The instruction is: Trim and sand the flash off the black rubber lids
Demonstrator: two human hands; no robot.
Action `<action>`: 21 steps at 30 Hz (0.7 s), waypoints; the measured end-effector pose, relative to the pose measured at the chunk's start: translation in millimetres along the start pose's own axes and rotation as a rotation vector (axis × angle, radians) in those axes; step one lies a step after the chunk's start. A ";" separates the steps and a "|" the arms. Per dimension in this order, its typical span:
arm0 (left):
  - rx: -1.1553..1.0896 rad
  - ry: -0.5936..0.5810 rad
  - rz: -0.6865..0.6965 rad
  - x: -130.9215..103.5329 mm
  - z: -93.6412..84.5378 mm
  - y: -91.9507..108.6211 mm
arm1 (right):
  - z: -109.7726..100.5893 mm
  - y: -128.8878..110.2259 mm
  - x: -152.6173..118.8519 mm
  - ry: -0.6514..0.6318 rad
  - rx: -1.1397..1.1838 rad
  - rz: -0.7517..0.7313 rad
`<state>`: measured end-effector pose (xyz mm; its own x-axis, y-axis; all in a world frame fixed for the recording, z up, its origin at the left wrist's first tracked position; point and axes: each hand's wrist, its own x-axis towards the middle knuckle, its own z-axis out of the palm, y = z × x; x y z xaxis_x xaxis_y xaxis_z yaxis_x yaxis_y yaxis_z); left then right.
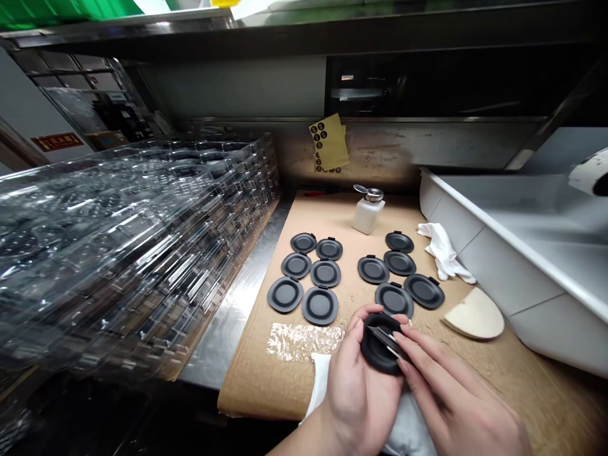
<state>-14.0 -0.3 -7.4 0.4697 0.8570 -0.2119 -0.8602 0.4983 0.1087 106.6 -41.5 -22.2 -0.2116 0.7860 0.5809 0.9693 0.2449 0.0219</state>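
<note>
A black oval plastic lid-like piece (374, 356) with a raised rim and sunken centre lies in my left hand (358, 392), the fingers curled round its edge. My right hand (451, 386) pinches a slim, dark, pointed tool (387, 341) with a bright metallic edge. Its tip reaches over the recess of the piece; whether it touches the surface I cannot tell. Beyond my hands, several similar black pieces lie in two groups on the cardboard, a left group (325, 273) and a right group (399, 262). A white cloth (411, 430) is partly hidden beneath my hands.
Stacked clear plastic trays (156, 253) fill the left side. At the back of the cardboard sheet (256, 354) stands a white pump bottle (367, 214). To the right are a crumpled white cloth (443, 250), a cream wedge-shaped pad (475, 314) and a white bin (517, 278).
</note>
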 end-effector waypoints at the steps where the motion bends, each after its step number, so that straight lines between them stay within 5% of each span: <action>1: 0.005 0.008 0.000 0.2 0.1 0.1 | -0.3 0.0 0.2 -0.002 0.000 -0.001; 21: 0.029 0.032 0.000 0.4 1.2 -2.5 | -6.5 5.4 0.6 -0.032 0.027 -0.039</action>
<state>-11.4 -1.1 -6.6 0.4630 0.8524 -0.2429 -0.8536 0.5026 0.1370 112.5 -43.3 -16.5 -0.2532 0.7932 0.5538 0.9567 0.2902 0.0218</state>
